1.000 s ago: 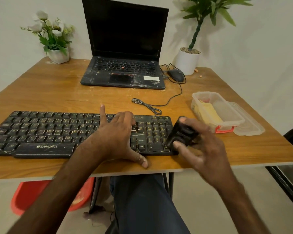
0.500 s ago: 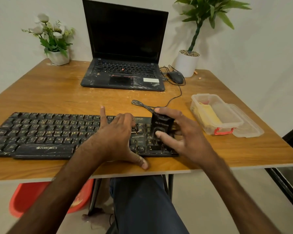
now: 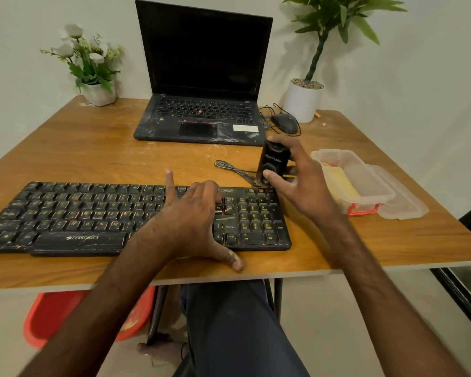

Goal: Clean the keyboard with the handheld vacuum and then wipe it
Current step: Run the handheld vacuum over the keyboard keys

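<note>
A dusty black keyboard [image 3: 93, 213] lies along the near edge of the wooden table [image 3: 93, 148]. My left hand [image 3: 193, 221] rests spread on its middle-right keys, index finger straight over the far edge and thumb on the table in front. My right hand [image 3: 299, 180] grips a small black handheld vacuum [image 3: 272, 161], held upright with its lower end at the keyboard's far right corner, above the number pad. A yellow cloth [image 3: 337, 183] lies inside a clear plastic box [image 3: 375, 191] to the right.
An open black laptop [image 3: 201, 115] stands at the back centre, with a mouse [image 3: 284, 123] and its coiled cable [image 3: 229, 167] beside it. A flower pot [image 3: 98, 91] sits back left, a potted plant [image 3: 303, 99] back right. The box lid [image 3: 408, 205] lies beside the box.
My right hand has carried the vacuum from the keyboard's near right corner up across the number pad to its far right corner. My left hand has stayed in place.
</note>
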`<state>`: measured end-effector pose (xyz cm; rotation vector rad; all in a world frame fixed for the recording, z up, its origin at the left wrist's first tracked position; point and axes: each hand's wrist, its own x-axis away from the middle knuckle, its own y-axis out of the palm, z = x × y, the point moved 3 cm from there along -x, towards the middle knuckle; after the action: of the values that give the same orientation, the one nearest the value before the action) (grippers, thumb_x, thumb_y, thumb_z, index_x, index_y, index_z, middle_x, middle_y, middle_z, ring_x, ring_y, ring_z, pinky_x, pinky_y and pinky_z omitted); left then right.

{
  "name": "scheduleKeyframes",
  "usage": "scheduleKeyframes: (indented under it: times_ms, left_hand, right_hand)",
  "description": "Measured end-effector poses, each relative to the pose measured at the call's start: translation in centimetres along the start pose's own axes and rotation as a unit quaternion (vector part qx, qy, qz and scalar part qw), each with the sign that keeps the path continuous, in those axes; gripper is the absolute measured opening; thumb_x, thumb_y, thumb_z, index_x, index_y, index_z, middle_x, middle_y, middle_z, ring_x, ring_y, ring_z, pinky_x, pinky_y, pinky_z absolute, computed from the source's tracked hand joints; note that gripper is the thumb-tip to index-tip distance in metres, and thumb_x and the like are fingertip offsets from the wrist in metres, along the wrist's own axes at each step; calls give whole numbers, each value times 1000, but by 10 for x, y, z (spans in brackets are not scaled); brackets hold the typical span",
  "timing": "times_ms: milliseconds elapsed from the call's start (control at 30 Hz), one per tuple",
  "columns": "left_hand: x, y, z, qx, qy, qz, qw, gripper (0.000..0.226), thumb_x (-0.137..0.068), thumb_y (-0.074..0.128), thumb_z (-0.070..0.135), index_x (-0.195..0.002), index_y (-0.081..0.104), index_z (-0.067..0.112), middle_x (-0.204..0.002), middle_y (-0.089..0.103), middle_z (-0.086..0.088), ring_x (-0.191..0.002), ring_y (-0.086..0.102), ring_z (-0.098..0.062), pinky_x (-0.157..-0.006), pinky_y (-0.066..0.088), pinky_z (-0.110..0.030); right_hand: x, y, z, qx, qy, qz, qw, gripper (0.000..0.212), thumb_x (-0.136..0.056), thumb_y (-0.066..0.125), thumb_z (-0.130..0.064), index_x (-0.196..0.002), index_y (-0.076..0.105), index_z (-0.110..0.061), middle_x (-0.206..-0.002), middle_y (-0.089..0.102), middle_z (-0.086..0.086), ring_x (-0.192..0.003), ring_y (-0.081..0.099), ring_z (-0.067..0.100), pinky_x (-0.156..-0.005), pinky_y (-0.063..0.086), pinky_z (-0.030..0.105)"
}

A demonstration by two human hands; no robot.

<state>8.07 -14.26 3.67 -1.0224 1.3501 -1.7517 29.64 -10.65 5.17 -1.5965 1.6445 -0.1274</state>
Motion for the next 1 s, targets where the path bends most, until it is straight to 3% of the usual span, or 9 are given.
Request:
scheduleKeyframes:
  times_ms: [67,167,300,433,533,600,667,800,1000]
  left_hand:
    - [-1,0,1,-6,1,10,1000,133,-41,54,97,-140,18,16,-149,34,1,-147,25,-16,-112,-21,-68]
    - [-7,1,10,-41,5,43,998,139,-46,51,101,-147,9,15,-156,32,-4,-149,25,-22,-111,-22,-69]
    - [-6,4,10,-25,-1,47,999,142,-49,47,102,-153,-12,23,-166,10,-9,-154,7,-27,-111,-21,-69]
    - [20,-8,-48,18,-60,23,998,149,-36,42,106,-149,-22,34,-168,-5,-7,-153,-12,-27,-110,-24,-67]
    - [27,-14,-65,17,-78,-45,996,157,-35,56,99,-149,-29,34,-168,-1,-8,-154,-7,-26,-107,-29,-66]
    - [23,-13,-60,16,-69,-68,995,157,-40,68,90,-148,-31,35,-168,3,-7,-154,-2,-24,-106,-30,-66]
    - [20,-12,-57,15,-70,-71,995,157,-42,74,86,-148,-30,35,-168,7,-6,-154,1,-24,-106,-29,-66]
    - [23,-8,-62,26,-74,-64,995,158,-35,69,92,-150,-23,36,-168,9,-4,-154,2,-22,-106,-29,-67]
    - [20,-14,-54,-35,-96,-108,989,158,-44,73,87,-156,-17,20,-168,0,-4,-154,-4,-23,-108,-26,-68]
  right_hand:
    - [13,-2,-7,-71,7,34,997,61,-89,71,-15,-136,42,-39,-131,53,-4,-114,58,7,-71,57,21]
    - [25,4,-18,-114,-15,54,992,61,-87,72,-11,-137,43,-30,-132,50,-2,-113,58,6,-73,56,19]
    - [20,10,-24,-123,-21,49,991,60,-86,73,-8,-137,44,-22,-130,51,1,-109,59,-1,-71,54,13]
    - [11,12,-25,-158,-7,23,987,60,-86,73,-9,-135,44,-28,-130,52,-4,-113,60,7,-78,58,25]
    - [-3,28,-36,-164,-25,-22,986,60,-85,74,-9,-134,45,-25,-126,49,-16,-114,60,9,-82,59,32]
    - [-12,45,-48,-146,-47,-58,986,59,-84,75,-10,-134,46,-24,-122,50,-20,-112,60,8,-80,60,30]
    - [-17,61,-56,-121,-71,-95,986,59,-85,74,-13,-135,45,-24,-124,52,-12,-108,62,12,-76,61,30]
    - [-32,68,-52,-50,-99,-135,985,59,-87,71,-14,-137,42,-28,-131,52,0,-109,60,15,-79,60,29]
    - [-26,61,-43,-96,-83,-139,982,57,-87,73,-13,-135,45,-25,-128,51,-1,-107,62,16,-72,62,31]
